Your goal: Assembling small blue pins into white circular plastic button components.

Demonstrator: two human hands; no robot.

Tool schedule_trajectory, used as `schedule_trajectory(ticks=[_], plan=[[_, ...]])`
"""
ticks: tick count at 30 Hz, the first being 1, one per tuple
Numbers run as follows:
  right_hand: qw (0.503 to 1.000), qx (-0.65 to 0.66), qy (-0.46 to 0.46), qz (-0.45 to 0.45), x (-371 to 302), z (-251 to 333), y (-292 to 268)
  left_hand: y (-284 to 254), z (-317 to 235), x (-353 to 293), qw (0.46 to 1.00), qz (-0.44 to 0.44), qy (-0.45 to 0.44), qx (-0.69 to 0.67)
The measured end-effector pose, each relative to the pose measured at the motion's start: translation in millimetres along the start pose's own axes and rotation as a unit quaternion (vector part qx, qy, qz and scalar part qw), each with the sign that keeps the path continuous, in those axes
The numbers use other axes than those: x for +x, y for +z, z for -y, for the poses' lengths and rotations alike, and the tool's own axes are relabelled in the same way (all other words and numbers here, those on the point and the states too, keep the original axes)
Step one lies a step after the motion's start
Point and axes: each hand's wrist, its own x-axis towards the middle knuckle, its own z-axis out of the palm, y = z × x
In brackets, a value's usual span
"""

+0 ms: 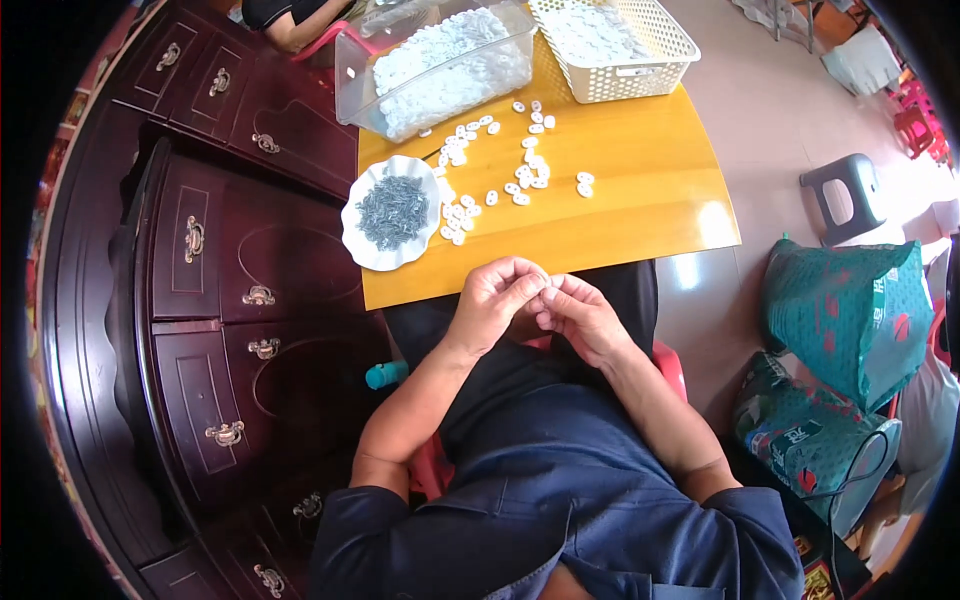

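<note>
My left hand [497, 308] and my right hand [590, 320] meet just off the table's near edge, above my lap. Thumbs and fingertips are pinched together. Whatever sits between them is too small or hidden to make out. A white scalloped dish [357, 246] stands at the table's left corner, heaped with small dark metal pins [393, 211]. To its right, small white oval pieces [457, 222] with dark holes lie scattered in a loose ring. A pair of the white pieces [585, 184] lies apart, further right.
At the table's far side stand a clear plastic bin [356, 88] and a cream perforated basket [632, 84], both full of white pieces. A dark wooden cabinet [290, 240] borders the left. Green bags [840, 310] and a grey stool [845, 195] stand on the right. Another person's arm [300, 28] shows at the far left.
</note>
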Motion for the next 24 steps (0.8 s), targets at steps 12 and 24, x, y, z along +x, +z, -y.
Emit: schedule_trajectory(ticks=[12,24], plan=[[1.000,0.006,-0.014,0.022,-0.5,-1.8,-4.9,0.7,-1.6,-2.3,0.990,0.002,0.059,0.127],[0.988,-0.077,-0.122,-0.056,4.0,-6.1,4.4,-4.0,0.3,-1.3,0.899,-0.059,0.200,0.386]])
